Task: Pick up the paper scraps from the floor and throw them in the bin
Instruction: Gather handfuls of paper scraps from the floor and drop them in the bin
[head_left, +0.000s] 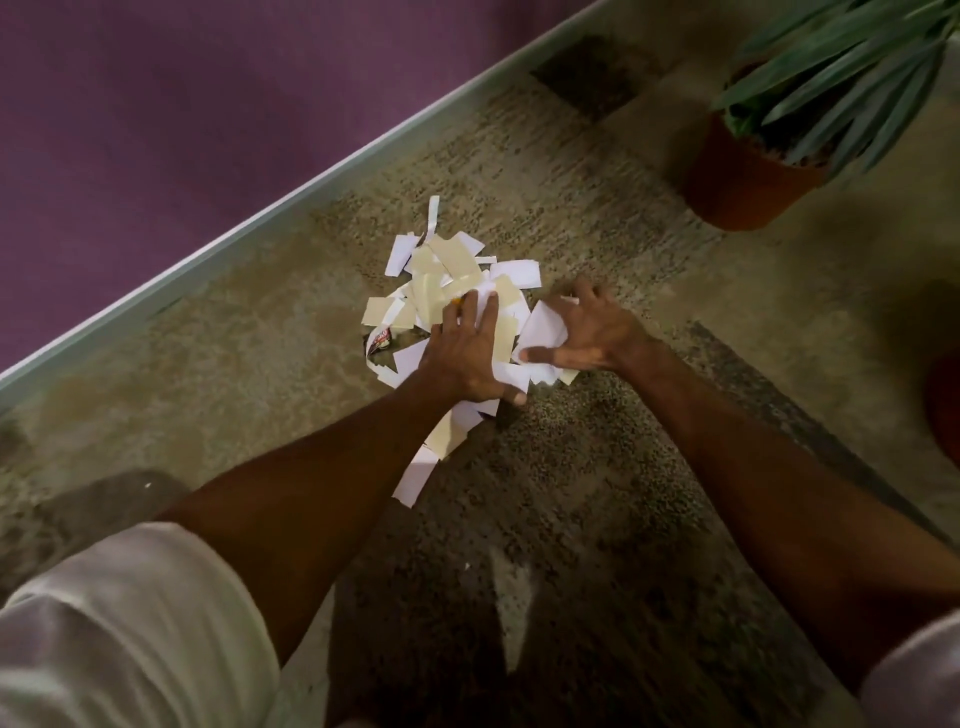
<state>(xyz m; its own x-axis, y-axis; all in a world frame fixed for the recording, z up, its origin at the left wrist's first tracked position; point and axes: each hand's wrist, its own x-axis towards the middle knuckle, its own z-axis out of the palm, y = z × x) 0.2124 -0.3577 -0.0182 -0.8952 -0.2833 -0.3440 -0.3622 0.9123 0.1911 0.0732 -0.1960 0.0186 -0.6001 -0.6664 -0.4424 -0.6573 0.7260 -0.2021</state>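
Both hands are down on the heap. The left hand (467, 353) lies flat, fingers straight, pressing the middle of the paper scraps (452, 265). The right hand (592, 332) is splayed wide at the heap's 3 o'clock edge, fingertips clawed onto the floor (571, 467) and thumb aimed back at the left; neither hand has closed on anything yet.

Here's the risk: the scraps are loose, thin and overlapping, so a scoop from only 2 sides will likely squeeze pieces out at 12 and 6 o'clock. A long strip (432, 213) pokes out alone at 12 o'clock, and a long scrap (415, 480) trails at 6 o'clock beside the left forearm; both look easy to leave behind. A printed wrapper (378, 341) sits at the heap's 9 o'clock, half under the paper, and may come up with the handful.

Further out, a potted plant (743, 176) stands at 2 o'clock, well apart, and something reddish (948, 400) shows at the frame's 3 o'clock edge, too cropped to tell what it is. The skirting board (260, 218) and purple wall (182, 104) run past at 10 o'clock. No bin is in view, so the carry looks chancy for flimsy pieces.
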